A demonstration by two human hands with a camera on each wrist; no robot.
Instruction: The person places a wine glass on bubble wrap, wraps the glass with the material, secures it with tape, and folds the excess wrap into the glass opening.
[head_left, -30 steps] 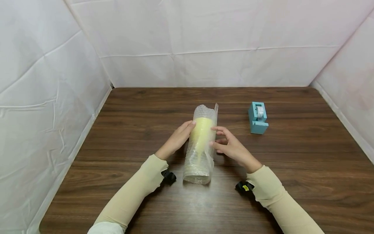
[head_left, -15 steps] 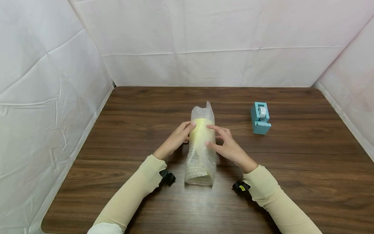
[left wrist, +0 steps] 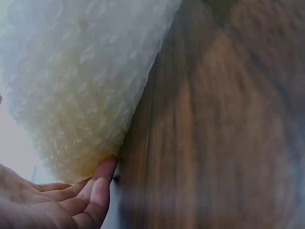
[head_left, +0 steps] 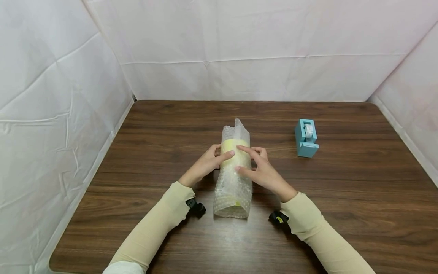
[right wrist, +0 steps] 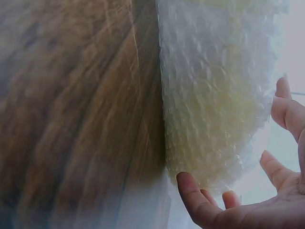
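Observation:
A bubble-wrap bundle (head_left: 234,186) lies lengthwise on the table, rolled round something pale yellow and cylindrical whose kind the wrap hides. Its far end has a loose pointed corner, and its near end is an open tube. My left hand (head_left: 208,163) holds the left side, thumb on top and fingers low along the side. From the right, my right hand (head_left: 265,170) cups the bundle, its thumb and index finger on top. In the left wrist view, fingertips (left wrist: 108,164) touch the wrap (left wrist: 86,95) low down. The right wrist view shows curved fingers (right wrist: 190,191) around the wrap (right wrist: 214,105).
A light-blue tape dispenser (head_left: 306,139) with a clear roll stands to the right of the bundle. White sheeting (head_left: 219,49) walls off the back and both sides of the brown wooden table (head_left: 154,129).
The bundle has turned over to the left, its loose far corner passing from the right edge toward the middle. My right hand has shifted slightly left; my left thumb has moved farther onto the top.

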